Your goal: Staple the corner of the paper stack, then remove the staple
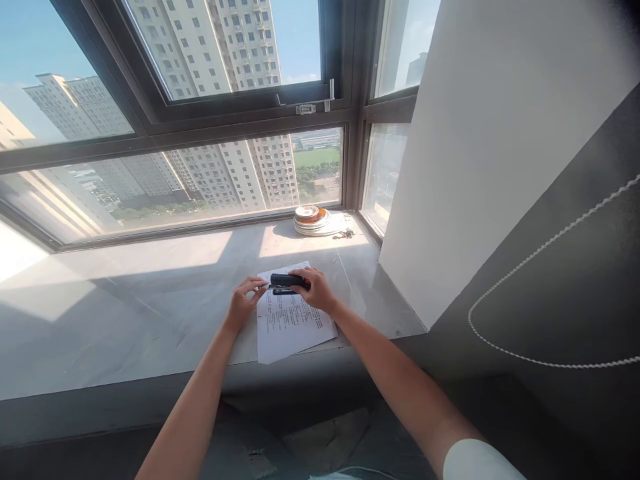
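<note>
A black stapler [287, 283] is held just above printed white paper sheets [290, 323] lying on the grey stone window sill [150, 313]. My right hand [316, 291] is wrapped round the stapler's right end. My left hand [244, 299] is curled at the stapler's left tip, its fingertips pinched at the front of the tool near the top left corner of the sheets.
A stack of plates [311, 220] and a small dark object [345, 234] sit at the sill's far right by the window. A white wall [480, 153] and a dark panel with a bead cord [550, 267] rise on the right. The sill's front edge drops to the floor.
</note>
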`<state>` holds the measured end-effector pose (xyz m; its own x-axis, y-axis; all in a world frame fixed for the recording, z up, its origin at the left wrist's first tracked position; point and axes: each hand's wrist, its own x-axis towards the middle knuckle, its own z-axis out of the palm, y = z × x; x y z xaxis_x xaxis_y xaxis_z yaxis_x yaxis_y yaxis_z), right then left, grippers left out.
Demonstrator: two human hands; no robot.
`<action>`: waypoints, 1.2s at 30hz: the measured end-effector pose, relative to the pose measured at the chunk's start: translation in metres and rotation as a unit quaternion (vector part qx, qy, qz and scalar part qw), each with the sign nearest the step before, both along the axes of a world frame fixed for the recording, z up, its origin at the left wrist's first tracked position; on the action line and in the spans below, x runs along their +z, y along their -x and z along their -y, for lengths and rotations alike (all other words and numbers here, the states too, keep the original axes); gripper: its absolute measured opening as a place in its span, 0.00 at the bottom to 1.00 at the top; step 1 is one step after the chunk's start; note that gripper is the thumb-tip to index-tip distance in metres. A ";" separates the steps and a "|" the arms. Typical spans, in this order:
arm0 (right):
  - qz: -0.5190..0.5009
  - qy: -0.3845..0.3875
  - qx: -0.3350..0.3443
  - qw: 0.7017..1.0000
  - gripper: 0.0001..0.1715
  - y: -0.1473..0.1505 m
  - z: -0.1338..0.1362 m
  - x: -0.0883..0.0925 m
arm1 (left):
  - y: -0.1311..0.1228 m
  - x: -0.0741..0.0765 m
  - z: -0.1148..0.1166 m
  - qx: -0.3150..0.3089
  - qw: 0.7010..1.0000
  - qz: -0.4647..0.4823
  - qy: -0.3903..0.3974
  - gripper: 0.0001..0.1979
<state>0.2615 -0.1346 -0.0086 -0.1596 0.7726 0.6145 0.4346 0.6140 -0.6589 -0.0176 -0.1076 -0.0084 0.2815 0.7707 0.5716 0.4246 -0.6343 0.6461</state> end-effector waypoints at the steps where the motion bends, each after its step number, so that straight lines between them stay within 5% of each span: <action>1: -0.002 0.002 0.000 1.000 0.21 0.000 0.000 0.001 | 0.000 0.001 0.000 -0.002 1.000 -0.001 -0.002 0.17; 16: -0.084 0.003 0.026 0.996 0.20 -0.015 -0.002 0.007 | 0.001 0.006 0.008 0.020 0.991 0.114 0.063 0.18; 29: -0.092 0.055 0.200 0.974 0.20 -0.006 0.004 0.007 | -0.006 0.005 0.005 -0.079 0.990 0.087 0.075 0.29; 36: -0.060 0.051 0.203 0.976 0.20 -0.003 0.009 0.011 | -0.008 0.008 0.006 -0.084 0.990 0.083 0.072 0.29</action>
